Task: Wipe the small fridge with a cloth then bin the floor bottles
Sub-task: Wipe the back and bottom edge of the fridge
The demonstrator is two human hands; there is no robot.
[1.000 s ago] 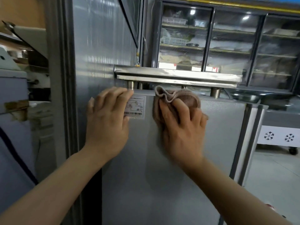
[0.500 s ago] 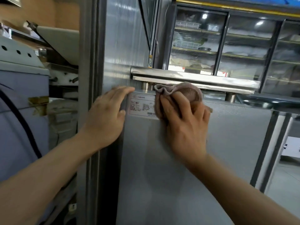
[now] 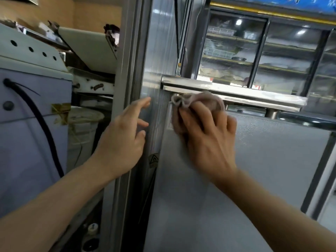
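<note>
At nine o'clock stands a pale blue appliance [image 3: 27, 142] with a black cable, and low at seven o'clock what looks like a capped bottle [image 3: 93, 227] sits on the floor, too dim to be sure. The left hand [image 3: 123, 140] hovers by the tall steel cabinet's edge [image 3: 156, 70], fingers spread and loose, holding nothing. Just right of centre the right hand [image 3: 205, 135] presses a bunched pinkish cloth [image 3: 198, 100] against the upper left corner of the small fridge [image 3: 236, 179], under a steel shelf [image 3: 236, 91]. Wiping looks to be in hand; the next move calls for strokes across the grey panel, with the bottles to follow. A label under the cloth is unreadable, as is the blue sign at one o'clock.
</note>
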